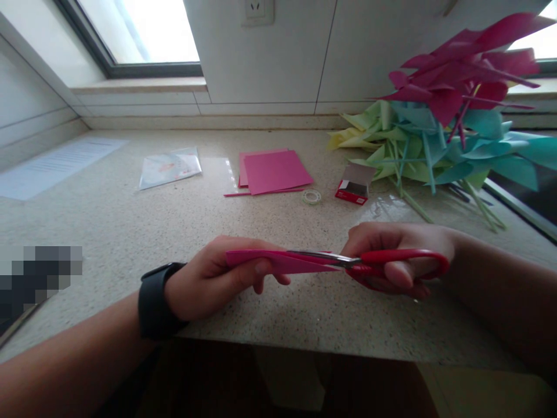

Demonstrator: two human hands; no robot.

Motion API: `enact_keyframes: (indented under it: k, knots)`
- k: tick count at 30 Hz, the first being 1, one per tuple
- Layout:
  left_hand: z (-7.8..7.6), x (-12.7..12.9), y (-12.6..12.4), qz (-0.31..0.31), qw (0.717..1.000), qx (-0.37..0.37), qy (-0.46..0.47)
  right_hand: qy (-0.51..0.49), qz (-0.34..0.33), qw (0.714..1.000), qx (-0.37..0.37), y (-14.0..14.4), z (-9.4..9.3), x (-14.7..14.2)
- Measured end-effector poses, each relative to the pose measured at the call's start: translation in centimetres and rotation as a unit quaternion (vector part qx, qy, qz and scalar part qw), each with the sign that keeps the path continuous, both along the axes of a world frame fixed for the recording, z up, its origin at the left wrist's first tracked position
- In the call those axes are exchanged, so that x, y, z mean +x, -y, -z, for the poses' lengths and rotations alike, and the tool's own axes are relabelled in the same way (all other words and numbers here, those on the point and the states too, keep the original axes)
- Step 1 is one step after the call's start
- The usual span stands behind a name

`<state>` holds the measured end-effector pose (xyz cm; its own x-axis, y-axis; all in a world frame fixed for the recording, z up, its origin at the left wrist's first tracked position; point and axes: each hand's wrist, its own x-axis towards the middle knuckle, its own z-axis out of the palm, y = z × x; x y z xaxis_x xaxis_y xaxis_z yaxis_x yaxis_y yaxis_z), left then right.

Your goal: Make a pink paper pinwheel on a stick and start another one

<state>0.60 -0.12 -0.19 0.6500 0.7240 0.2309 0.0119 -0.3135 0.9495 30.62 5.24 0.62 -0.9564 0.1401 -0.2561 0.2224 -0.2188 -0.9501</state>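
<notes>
My left hand, with a dark watch at its wrist, pinches a sheet of pink paper between thumb and fingers just above the counter's front part. The fingers of my right hand are wrapped in the red handles of a pair of scissors. Their metal blades point left and lie along the pink paper, which reaches between or beside them; the exact cut line is hard to make out.
Behind my hands lie a stack of pink paper squares, a roll of tape, an open red box and a clear plastic packet. Paper pinwheels in pink, blue and green pile up at the right. A printed sheet lies far left.
</notes>
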Motion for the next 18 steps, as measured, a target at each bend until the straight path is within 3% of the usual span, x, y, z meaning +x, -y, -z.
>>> enact_keyframes:
  k: [18]
  knots:
    - [-0.31,0.23,0.03,0.046,0.998,-0.025,-0.020,0.009,0.013,1.000,-0.012,0.59,0.03,-0.89]
